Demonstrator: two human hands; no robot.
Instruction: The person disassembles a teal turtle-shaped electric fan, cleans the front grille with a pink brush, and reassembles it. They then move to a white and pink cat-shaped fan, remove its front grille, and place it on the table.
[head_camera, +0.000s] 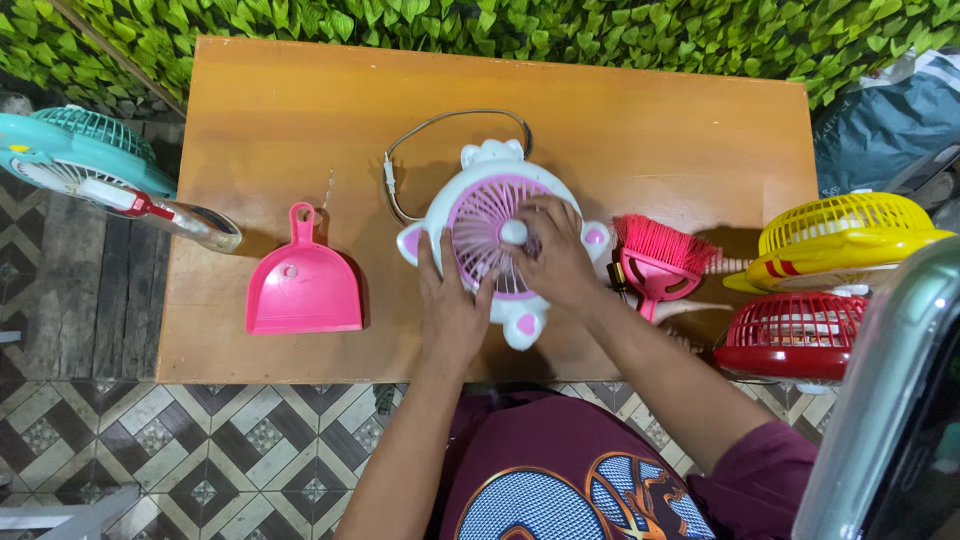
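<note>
While lying flat mid-table, fan (490, 235): round white plastic, pink ribbed grille, little ears.
Left hand (450, 305): open, flat against its rim.
Right hand (552, 255): fingers pinching the hub.
Table (650, 130): smooth orange wood.
Dustpan (303, 285): glossy pink plastic.

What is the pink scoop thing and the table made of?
The pink dustpan looks like moulded plastic: one even bright colour, smooth, with a slight shine and a hanging hole in its handle. The table looks like wood, or a wood-look board, orange-brown with faint grain and a glossy coat; which of the two I cannot tell.
</note>
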